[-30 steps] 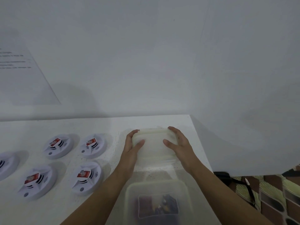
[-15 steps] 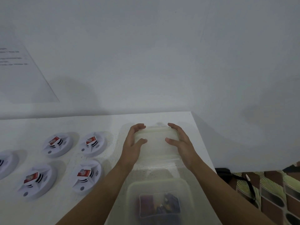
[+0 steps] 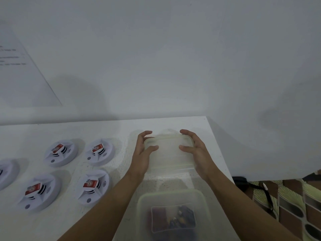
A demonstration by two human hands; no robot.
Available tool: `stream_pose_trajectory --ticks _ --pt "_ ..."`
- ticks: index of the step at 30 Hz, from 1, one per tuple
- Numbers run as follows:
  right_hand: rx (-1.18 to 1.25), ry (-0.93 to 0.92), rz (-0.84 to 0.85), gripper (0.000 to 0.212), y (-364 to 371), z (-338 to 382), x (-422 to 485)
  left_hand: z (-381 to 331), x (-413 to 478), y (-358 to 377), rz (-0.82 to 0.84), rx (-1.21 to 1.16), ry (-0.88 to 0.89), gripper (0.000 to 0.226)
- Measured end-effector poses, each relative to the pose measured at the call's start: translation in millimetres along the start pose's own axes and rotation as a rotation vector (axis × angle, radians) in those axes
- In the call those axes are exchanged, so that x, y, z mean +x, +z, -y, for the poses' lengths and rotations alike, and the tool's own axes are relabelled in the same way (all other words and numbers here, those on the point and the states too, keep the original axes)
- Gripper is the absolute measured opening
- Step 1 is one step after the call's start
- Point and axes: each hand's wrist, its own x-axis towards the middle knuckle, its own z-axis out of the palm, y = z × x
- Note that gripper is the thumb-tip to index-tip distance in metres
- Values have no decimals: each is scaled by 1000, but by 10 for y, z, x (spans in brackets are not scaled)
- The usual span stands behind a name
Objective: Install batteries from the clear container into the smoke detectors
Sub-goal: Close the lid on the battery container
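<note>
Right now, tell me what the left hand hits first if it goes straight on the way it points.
Past the lid the left hand grips, bare table, then likely the wall; depth is unclear.

Lid translucent plastic; smoke detectors matt white plastic, probably.

- We see our left hand and left forearm bare, unsleeved, at 7 o'clock.
- Our right hand and right forearm are equally bare, at 5 o'clock.
</note>
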Motion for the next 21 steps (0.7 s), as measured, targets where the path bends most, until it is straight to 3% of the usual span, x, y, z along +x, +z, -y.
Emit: stream_pose_trajectory --ticks 5,9,13,17,21 --pt "-102 13 -32 37 -6 59 14 -20 17 -24 16 190 -2 14" --pt "-233 -21 -154 27 36 105 49 -66 37 -55 33 387 17 21" --pt "-275 -34 -122 24 25 106 49 -116 -54 -197 86 475 117 45" --pt "-392 -69 -85 21 18 88 -10 -31 -137 -305 291 814 217 78" --pt "-464 -141 -78 23 34 34 -34 -80 -103 -291 315 918 213 106"
